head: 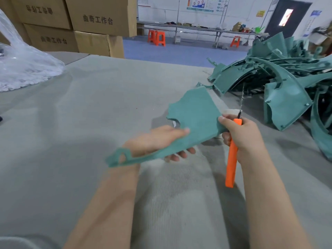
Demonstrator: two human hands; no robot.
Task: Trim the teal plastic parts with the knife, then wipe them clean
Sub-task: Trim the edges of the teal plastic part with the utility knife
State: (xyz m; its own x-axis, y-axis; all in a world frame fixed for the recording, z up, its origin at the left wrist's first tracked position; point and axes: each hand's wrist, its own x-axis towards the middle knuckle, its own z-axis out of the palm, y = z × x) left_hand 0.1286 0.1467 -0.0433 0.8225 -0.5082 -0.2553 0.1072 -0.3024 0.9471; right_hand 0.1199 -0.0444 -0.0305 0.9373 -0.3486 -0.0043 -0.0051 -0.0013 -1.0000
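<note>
Bare forearms [107, 203] are stretched over the grey ribbed bench [62, 132]. Above its right half a flat, matte teal part [195, 112] is gripped in the left hand [156, 139], long axis running near-left to far-right, broad end away. An orange-handled knife [232, 159] is clenched in the right hand [242, 135], blade upward.

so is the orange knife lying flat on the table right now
No, the right hand grips the orange knife by its handle, next to the teal part that the left hand holds.
</note>
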